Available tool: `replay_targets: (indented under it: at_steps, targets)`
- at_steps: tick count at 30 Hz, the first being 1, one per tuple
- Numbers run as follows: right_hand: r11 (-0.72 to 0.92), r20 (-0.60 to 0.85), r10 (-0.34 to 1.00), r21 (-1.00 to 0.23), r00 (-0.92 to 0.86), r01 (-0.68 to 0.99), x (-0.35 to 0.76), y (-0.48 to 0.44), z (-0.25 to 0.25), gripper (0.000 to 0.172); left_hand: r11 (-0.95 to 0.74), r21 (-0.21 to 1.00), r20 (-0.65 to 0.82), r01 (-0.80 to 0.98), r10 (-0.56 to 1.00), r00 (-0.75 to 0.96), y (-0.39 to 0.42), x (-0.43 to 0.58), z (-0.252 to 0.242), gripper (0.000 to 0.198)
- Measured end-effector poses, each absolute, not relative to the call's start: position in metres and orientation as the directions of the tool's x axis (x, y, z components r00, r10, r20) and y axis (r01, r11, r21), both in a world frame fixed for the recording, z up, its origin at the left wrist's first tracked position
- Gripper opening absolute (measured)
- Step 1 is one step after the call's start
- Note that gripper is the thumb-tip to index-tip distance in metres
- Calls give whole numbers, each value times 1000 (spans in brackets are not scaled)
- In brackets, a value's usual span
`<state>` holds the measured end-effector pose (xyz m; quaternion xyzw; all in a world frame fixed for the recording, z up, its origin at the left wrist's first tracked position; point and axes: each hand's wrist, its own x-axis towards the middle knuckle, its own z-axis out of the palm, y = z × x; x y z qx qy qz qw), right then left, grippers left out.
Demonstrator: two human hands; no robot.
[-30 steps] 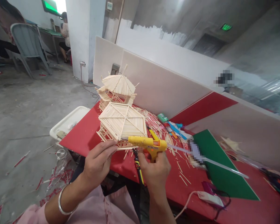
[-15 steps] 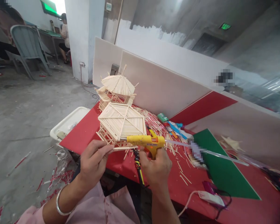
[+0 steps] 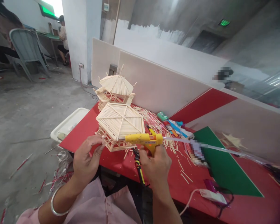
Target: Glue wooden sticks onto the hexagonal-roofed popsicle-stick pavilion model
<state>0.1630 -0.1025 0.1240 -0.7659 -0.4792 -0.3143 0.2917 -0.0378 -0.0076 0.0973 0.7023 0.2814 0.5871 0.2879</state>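
My right hand [image 3: 157, 165] is wrapped round a yellow hot glue gun [image 3: 143, 140], its nozzle pointing left, with a long clear glue stick [image 3: 224, 150] running out of its back. The nozzle lies by the near edge of a hexagonal model pavilion [image 3: 121, 119] built from thin wooden sticks. My left hand [image 3: 86, 158] is at the pavilion's left front corner. Its thumb and fingers pinch a small pale wooden stick [image 3: 103, 140], mostly hidden by the fingers. Behind stands a taller stick pavilion [image 3: 118, 85] with a pointed roof.
The red table [image 3: 80, 133] bears loose sticks [image 3: 151, 116], black-and-yellow pliers [image 3: 138, 166], a green board [image 3: 228, 168] and a white plug block [image 3: 213, 196] with a cable. White panels [image 3: 154, 77] stand behind. A white tray [image 3: 67, 123] is at left. People sit in the background.
My left hand has moved left and slightly up, away from the front rail to the pavilion's corner. The glue gun has shifted slightly left and stays in my right hand.
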Motion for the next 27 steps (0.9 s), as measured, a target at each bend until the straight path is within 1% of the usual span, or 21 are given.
replay_targets:
  at_steps: [3, 9, 15, 18, 23, 27]
  targets:
    - [-370, 764, 546, -148, 343, 917, 165, -103, 124, 12, -699, 712, 687, 62, 712, 143, -7, -39, 99, 11]
    - [-411, 731, 547, -190, 408, 892, 173, -108, 123, 12, -677, 735, 670, 41, 734, 109, -8, -38, 106, 8]
    - [-424, 745, 530, -183, 406, 887, 184, -112, 122, 14, -687, 727, 685, -6, 724, 75, -10, -34, 110, 8]
    - [-436, 758, 520, -162, 394, 885, 192, -115, 121, 12, -690, 723, 691, -37, 719, 71, -7, -33, 109, 8]
    - [-476, 771, 505, -128, 389, 870, 206, -121, 119, 9, -770, 638, 766, -24, 631, 119, -3, -26, 125, 18]
    - [-516, 787, 476, -112, 392, 849, 214, -127, 122, 17, -838, 545, 827, 26, 543, 149, -4, -17, 143, 19]
